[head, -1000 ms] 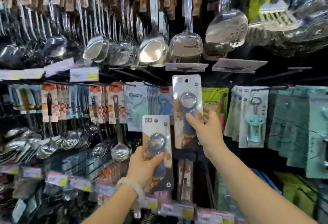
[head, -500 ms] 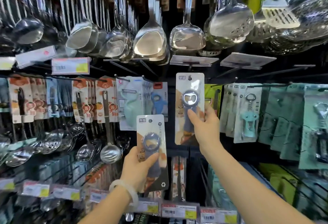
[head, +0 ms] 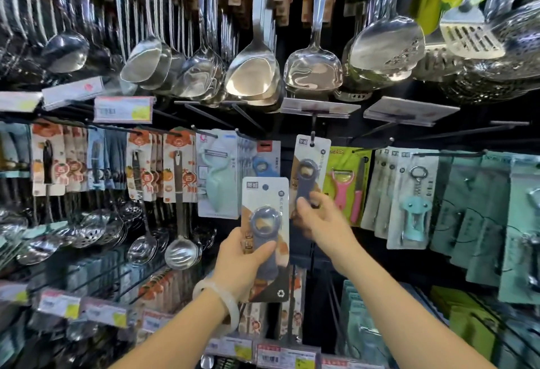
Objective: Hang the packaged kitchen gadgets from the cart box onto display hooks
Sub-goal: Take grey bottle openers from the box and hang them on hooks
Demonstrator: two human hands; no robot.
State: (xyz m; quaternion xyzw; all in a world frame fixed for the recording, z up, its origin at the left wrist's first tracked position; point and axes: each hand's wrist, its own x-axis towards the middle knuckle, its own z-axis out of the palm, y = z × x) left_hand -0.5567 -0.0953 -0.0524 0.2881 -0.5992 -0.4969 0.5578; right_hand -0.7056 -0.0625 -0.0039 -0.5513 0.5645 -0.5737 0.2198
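Shop wall's packed with ladles (head: 251,73) up top and carded gadgets below. Right hand (head: 320,221) grips the bottom of an opener pack (head: 309,170) whose hole sits on a hook (head: 312,135). Left hand (head: 242,260) clutches a second pack (head: 264,222) just beside it, lower, off any hook.

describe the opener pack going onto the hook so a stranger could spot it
Look under the two big steel spatulas at the top centre. Right below, a tall pale card holding a grey-blue bottle opener has its hole on a black hook, the right hand gripping its bottom. Unlike the left hand's matching card, it sits higher.
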